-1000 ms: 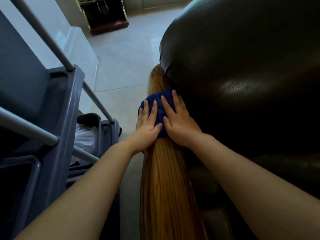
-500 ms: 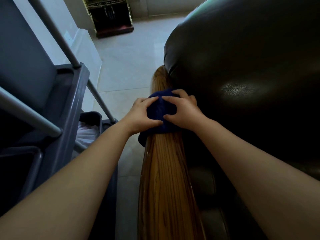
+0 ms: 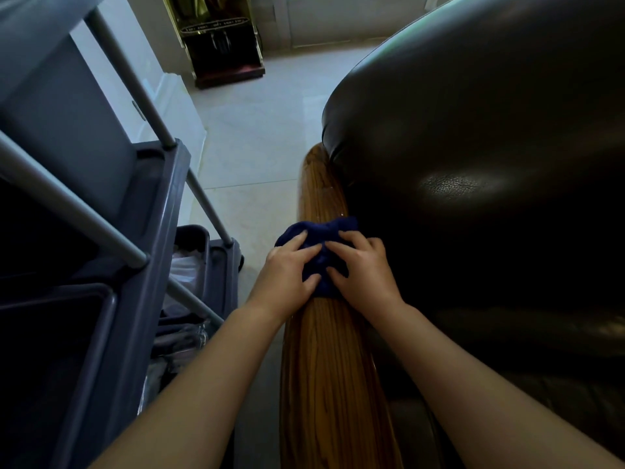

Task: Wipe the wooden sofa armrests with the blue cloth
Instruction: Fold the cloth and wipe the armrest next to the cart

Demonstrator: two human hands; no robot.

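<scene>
Head view
Cloth (image 3: pixel 321 247): dark blue, bunched into a crumpled wad, lying on top of the armrest about midway along its visible length; its far edge reaches the sofa's leather on the right.
Armrest (image 3: pixel 333 384): long glossy wooden rail with strong lengthwise grain, running from the bottom of the frame up to a rounded far end beside the sofa back.
Left hand (image 3: pixel 287 270): palm down on the left part of the cloth, fingers (image 3: pixel 297 242) curled and slightly apart, tips dug into the fabric; thumb pressed into the cloth's near edge.
Right hand (image 3: pixel 363 269): palm down on the right part of the cloth, fingers bent and a little apart, gripping the wad; thumb pressed in opposite the left thumb.
Hands together: side by side, thumbs and forefingers nearly meeting over the middle of the cloth, cloth bulging between and beyond them.
Forearms: bare, both reaching in from the bottom edge, one on each side of the armrest.
Sofa (image 3: pixel 490 170): dark leather, rounded and shiny, filling the right side and touching the armrest along its right edge.
Cart (image 3: pixel 142 265): grey plastic with metal poles, just left of the armrest; a pale bag shows in its lower part.
Floor (image 3: pixel 257 137): pale tiles between cart and sofa.
Cabinet (image 3: pixel 223 42): dark, gold-trimmed, standing on the floor at the far end.
</scene>
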